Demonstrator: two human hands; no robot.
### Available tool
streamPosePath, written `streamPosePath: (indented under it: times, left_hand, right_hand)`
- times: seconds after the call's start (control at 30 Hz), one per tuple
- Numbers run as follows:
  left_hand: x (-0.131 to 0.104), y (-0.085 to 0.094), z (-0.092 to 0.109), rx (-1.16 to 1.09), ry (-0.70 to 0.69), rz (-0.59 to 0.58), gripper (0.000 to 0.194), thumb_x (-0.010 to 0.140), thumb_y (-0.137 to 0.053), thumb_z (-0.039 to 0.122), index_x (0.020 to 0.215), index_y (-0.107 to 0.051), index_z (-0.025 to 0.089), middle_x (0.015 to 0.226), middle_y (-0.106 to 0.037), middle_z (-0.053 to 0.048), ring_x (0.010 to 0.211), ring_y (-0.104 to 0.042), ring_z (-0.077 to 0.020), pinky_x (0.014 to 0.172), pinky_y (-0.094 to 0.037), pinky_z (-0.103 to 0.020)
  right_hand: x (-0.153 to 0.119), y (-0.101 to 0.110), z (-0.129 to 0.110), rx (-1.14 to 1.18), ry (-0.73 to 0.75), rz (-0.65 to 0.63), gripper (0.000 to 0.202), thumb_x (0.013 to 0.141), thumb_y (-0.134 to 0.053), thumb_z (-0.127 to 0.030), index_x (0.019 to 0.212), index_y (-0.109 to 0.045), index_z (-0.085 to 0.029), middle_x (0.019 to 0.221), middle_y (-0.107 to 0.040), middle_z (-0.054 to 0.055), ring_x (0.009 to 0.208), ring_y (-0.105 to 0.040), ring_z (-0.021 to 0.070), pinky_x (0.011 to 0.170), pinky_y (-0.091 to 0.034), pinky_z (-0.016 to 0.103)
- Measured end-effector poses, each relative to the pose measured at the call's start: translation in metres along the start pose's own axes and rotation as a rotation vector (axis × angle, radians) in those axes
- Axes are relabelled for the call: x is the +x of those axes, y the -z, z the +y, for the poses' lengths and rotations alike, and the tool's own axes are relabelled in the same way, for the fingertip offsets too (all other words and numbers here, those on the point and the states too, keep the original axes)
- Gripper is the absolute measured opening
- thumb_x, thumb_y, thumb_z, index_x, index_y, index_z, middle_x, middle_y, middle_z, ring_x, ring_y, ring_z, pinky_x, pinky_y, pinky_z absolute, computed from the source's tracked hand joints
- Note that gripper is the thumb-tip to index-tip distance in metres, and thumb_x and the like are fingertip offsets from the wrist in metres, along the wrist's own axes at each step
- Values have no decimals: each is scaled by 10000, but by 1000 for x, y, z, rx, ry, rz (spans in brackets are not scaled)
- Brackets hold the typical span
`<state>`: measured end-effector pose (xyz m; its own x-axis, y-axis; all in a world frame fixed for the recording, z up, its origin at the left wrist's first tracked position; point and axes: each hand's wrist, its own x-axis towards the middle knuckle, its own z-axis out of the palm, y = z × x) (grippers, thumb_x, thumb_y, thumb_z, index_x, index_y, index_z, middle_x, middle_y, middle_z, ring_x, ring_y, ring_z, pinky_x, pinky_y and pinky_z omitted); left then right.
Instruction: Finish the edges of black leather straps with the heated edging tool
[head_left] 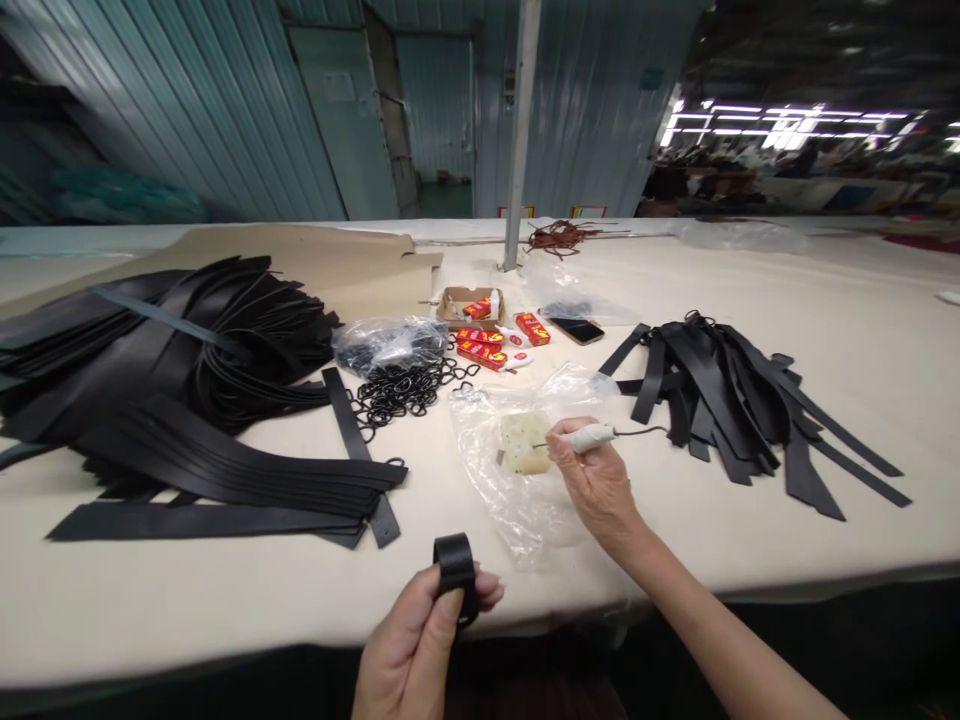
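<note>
1. Closest to the camera I have the left hand (411, 642), its thumb and fingers closed on a looped black strip (454, 560). The loop stands up from the grip, near the table's front edge.
2. Farther forward, I have the right hand (598, 485) pinched shut around a white-handled tool (589, 438). Its thin tip points left and reaches over a pale yellow block (525, 443); I cannot tell whether it touches. A dark cord runs off the handle's right end.
3. Beneath the block I see a crumpled clear plastic sheet (487, 500), spread on the cream-covered table (225, 600).
4. Over on my left lies a big bundle of black strips (172, 340) with a blue-grey band across it, and in front of it a fanned stack of strips (247, 460).
5. Between that bundle and the block I make out a heap of black rings (401, 388), with a filled clear bag (390, 343) just behind.
6. Beyond the block sit red-and-yellow packets (484, 352) and small white bottles, some in an open carton (457, 298). A phone (577, 329) lies to their right.
7. To the right of the tool, I see a loose pile of black strips (709, 390). Reddish-brown cords (561, 237) lie farther back, beside a metal post (519, 150).
</note>
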<state>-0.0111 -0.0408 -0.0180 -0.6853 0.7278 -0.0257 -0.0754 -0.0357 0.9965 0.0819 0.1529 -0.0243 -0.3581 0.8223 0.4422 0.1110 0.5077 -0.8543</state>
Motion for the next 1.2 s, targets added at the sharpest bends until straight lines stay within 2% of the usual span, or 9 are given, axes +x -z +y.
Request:
streamPosePath:
  times: [0.07, 0.13, 0.2, 0.27, 0.43, 0.53, 0.93, 1.1, 1.2]
  left_hand:
    - [1, 5, -2, 77, -158, -76, 184, 849, -543, 306, 864, -688, 193, 812, -729, -20, 776, -679, -167, 747, -542, -211]
    - [2, 12, -4, 201, -380, -150, 190, 877, -485, 186, 960, -654, 205, 882, -725, -19, 826, -674, -153, 780, -531, -206]
    - [2, 20, -5, 353, -600, -208, 270, 866, -462, 93, 1078, -592, 199, 957, -712, -38, 873, -664, -150, 811, -520, -211]
    - [1, 25, -5, 493, -750, -237, 340, 846, -463, 42, 1155, -528, 170, 994, -700, -71, 898, -656, -160, 822, -520, -224]
    - [-4, 28, -3, 659, -912, -293, 337, 849, -436, 28, 1174, -493, 92, 987, -686, -133, 931, -641, -190, 817, -524, -247]
    - [-7, 26, -4, 690, -937, -322, 367, 842, -428, 11, 1197, -467, 98, 998, -678, -137, 951, -633, -199, 822, -525, -264]
    - [-16, 24, -4, 689, -907, -361, 369, 863, -405, 40, 1224, -442, 112, 998, -676, -150, 938, -639, -218, 794, -540, -298]
    - [-18, 22, -1, 612, -850, -350, 310, 862, -427, 57, 1147, -503, 156, 950, -692, -113, 857, -663, -199, 747, -545, -265]
    - [-21, 20, 0, 504, -710, -336, 303, 842, -463, 42, 1097, -548, 182, 924, -700, -77, 796, -669, -163, 732, -535, -217]
  right_hand:
    - [-1, 2, -4, 11, -32, 23, 305, 830, -545, -482, 817, -547, -177, 747, -543, 20, 720, -550, 187, 740, -428, 344]
    - [-6, 5, -13, 71, -96, 107, 299, 850, -527, -472, 845, -538, -173, 734, -545, 13, 675, -567, 175, 709, -451, 345]
    - [-15, 11, -28, 257, -204, 222, 304, 852, -529, -472, 820, -540, -170, 734, -538, 9, 632, -572, 154, 655, -483, 320]
    - [-29, 19, -50, 512, -331, 264, 304, 830, -573, -459, 756, -557, -165, 730, -537, 12, 605, -563, 133, 588, -502, 270]
    - [-67, 30, -97, 719, -456, 33, 310, 869, -520, -442, 743, -600, -170, 696, -573, 39, 559, -563, 119, 529, -507, 211]
    - [-77, 28, -105, 769, -481, -25, 322, 876, -498, -449, 757, -602, -169, 687, -578, 52, 544, -573, 130, 525, -515, 222]
    - [-93, 22, -99, 762, -470, -73, 284, 892, -480, -429, 785, -574, -184, 717, -563, 30, 572, -569, 129, 564, -520, 235]
    - [-95, 16, -94, 749, -484, -74, 275, 881, -506, -422, 783, -582, -176, 707, -566, 34, 574, -572, 138, 560, -524, 246]
    - [-98, 12, -90, 751, -514, -86, 252, 874, -530, -409, 793, -576, -175, 715, -577, 27, 585, -577, 132, 580, -524, 240]
